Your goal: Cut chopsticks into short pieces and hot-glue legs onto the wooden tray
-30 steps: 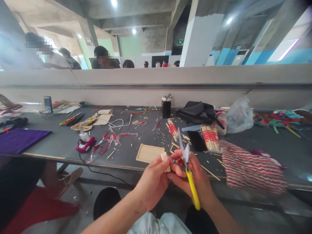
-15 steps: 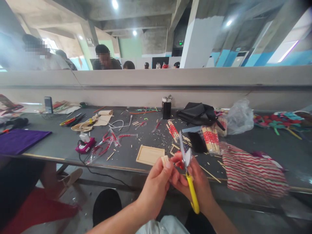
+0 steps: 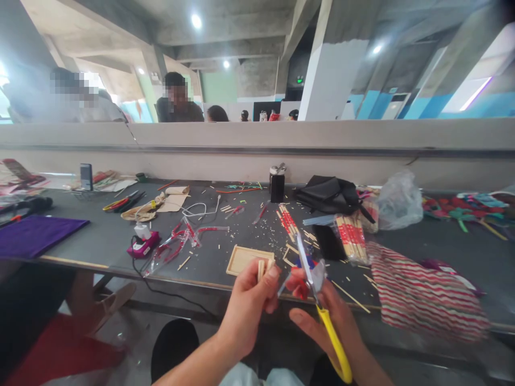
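My left hand (image 3: 245, 308) is closed around a small bundle of short wooden sticks (image 3: 261, 267), whose cut ends stick up above the thumb. To its right, my right hand (image 3: 340, 316) holds a pair of yellow-handled scissors (image 3: 335, 343), blades pointing up and away. Something red and blue shows near the right fingertips; I cannot make out what it is. Just beyond the left hand, a shallow rectangular wooden tray (image 3: 244, 261) lies on the dark table (image 3: 209, 252). A small frame of sticks (image 3: 290, 256) lies behind the scissors.
Red-wrapped stick bundles (image 3: 351, 238) lie beside a black phone (image 3: 328, 242). A striped cloth (image 3: 426, 292) hangs over the right front edge. Farther back are a black bag (image 3: 330, 194) and a plastic bag (image 3: 400, 201). Clear wrappers (image 3: 177, 244) and a purple power socket (image 3: 144, 244) lie left.
My hands have moved apart; the right hand has gone right and down with the scissors, its thumb now away from the left hand. The left hand still grips the sticks, slightly farther left.
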The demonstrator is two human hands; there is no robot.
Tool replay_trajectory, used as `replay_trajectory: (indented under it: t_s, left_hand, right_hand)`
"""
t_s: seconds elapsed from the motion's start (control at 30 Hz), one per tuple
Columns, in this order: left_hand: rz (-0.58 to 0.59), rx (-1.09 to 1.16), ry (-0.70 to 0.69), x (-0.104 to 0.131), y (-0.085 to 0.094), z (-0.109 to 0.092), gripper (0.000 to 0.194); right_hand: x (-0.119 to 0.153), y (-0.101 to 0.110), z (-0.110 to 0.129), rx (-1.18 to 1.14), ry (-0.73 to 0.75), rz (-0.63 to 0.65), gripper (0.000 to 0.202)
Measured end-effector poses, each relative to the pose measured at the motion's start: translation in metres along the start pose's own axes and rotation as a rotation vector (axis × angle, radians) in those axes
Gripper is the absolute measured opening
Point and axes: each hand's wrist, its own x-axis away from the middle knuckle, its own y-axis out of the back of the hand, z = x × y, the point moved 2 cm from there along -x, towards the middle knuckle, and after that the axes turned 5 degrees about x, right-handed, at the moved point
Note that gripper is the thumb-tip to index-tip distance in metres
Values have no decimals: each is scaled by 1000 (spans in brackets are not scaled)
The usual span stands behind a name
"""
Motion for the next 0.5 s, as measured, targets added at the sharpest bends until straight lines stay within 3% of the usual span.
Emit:
replay_trajectory:
  t_s: [0.13,0.27,0.5]
  left_hand:
    - [19,54,100,-1,8,-5,26]
    - [38,38,92,1,11,-8,29]
    - [79,-83,73,5,19,-11,25]
  right_hand:
    - [4,0,-9,50,-61,-3,39]
    - [6,-1,-11,85,-85,34,40]
    - [1,4,9,244,104,88,43]
